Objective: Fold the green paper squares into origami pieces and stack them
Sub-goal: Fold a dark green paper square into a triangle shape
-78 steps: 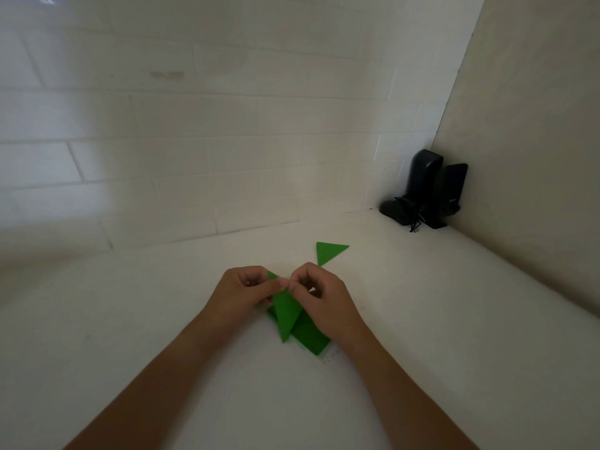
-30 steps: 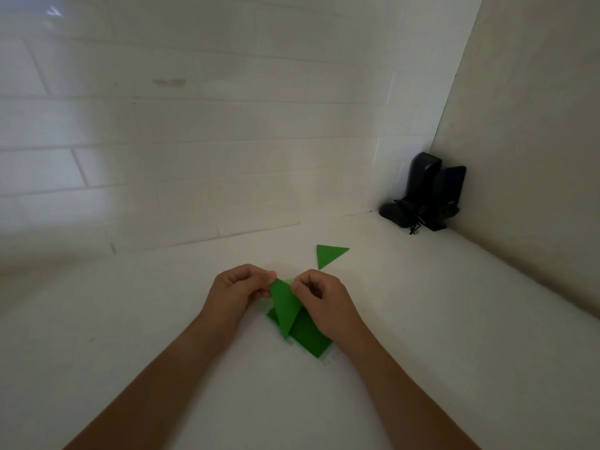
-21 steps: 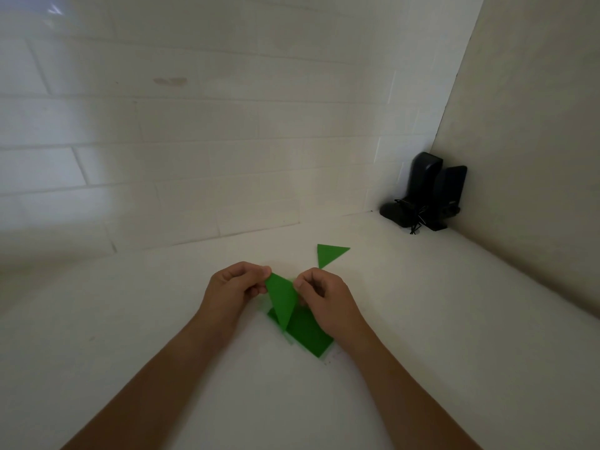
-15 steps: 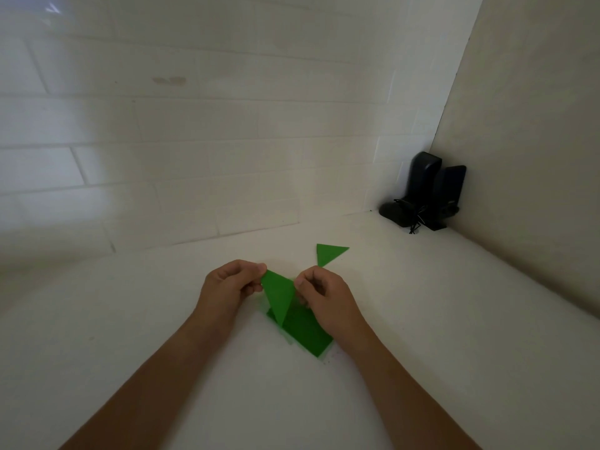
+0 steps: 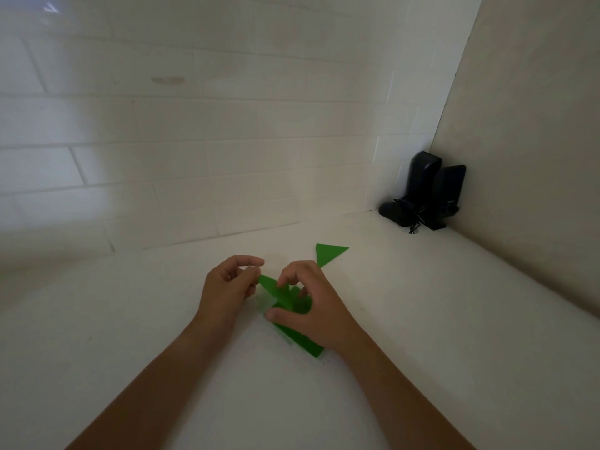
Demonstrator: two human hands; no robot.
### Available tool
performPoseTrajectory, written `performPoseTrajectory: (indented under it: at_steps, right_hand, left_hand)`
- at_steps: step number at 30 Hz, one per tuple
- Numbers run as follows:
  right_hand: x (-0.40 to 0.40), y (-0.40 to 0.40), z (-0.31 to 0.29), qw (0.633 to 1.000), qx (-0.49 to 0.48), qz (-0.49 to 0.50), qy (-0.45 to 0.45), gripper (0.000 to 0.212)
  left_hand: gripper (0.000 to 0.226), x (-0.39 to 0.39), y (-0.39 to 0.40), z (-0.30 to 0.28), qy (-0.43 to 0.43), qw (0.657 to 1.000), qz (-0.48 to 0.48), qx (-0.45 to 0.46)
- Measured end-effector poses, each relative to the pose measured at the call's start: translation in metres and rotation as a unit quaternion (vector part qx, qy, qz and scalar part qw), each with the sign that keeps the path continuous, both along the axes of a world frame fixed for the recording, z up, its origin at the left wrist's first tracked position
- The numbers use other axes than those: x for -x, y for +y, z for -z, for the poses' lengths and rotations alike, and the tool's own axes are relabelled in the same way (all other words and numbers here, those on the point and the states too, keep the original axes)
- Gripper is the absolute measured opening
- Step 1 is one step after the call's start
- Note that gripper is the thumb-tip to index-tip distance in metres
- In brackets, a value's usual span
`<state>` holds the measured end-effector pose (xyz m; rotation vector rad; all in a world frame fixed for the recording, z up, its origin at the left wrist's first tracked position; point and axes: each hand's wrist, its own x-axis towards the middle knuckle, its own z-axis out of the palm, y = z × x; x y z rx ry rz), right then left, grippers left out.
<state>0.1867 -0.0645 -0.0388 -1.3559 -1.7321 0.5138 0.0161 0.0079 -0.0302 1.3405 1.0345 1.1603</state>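
White tabletop (image 5: 130,319) under dim light, tiled wall behind, plain panel to the right; nearest, two bare forearms reaching in from the bottom edge; right hand (image 5: 311,306) spread over the green paper stack (image 5: 303,344), thumb laid flat along its near-left edge, fingertips arched and pressing down on a folded green strip (image 5: 279,292) that lies across the top; left hand (image 5: 227,287) just beside it, thumb and forefinger curled toward each other at the strip's far-left tip, though whether actually pinching that tip or merely touching it cannot be told through the blur; pale patch just left of the thumb, too blurred to name; further out, apart from the hands, one finished green triangle (image 5: 328,253) lying flat; furthest, black device (image 5: 425,193) with a tangle of cord tucked into the corner.

Likely feather-light, thin and flexible; holds a crease once pressed, tears or crumples under rough pulling; prone to sliding on the smooth surface, so best pinned flat with one hand while creasing with the other; best taken by a corner or along a folded edge, lightly, between fingertip and thumb.
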Motion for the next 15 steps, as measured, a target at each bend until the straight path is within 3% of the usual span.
performPoseTrajectory:
  at_steps: [4, 9, 15]
  right_hand:
    - [0.0008, 0.0036, 0.0009, 0.998, -0.002, 0.059, 0.025, 0.009]
    - [-0.0033, 0.0036, 0.0000, 0.989, 0.012, 0.117, 0.089, 0.012]
    - [-0.0043, 0.0026, -0.0013, 0.987, 0.013, 0.116, 0.112, 0.016]
  left_hand:
    - [0.011, -0.0021, -0.0022, -0.0004, -0.021, 0.999, 0.022, 0.013]
    - [0.009, -0.0041, -0.0058, -0.0026, 0.012, 0.998, 0.060, -0.027]
    - [0.005, -0.0036, -0.0079, -0.0049, 0.036, 0.993, 0.087, -0.067]
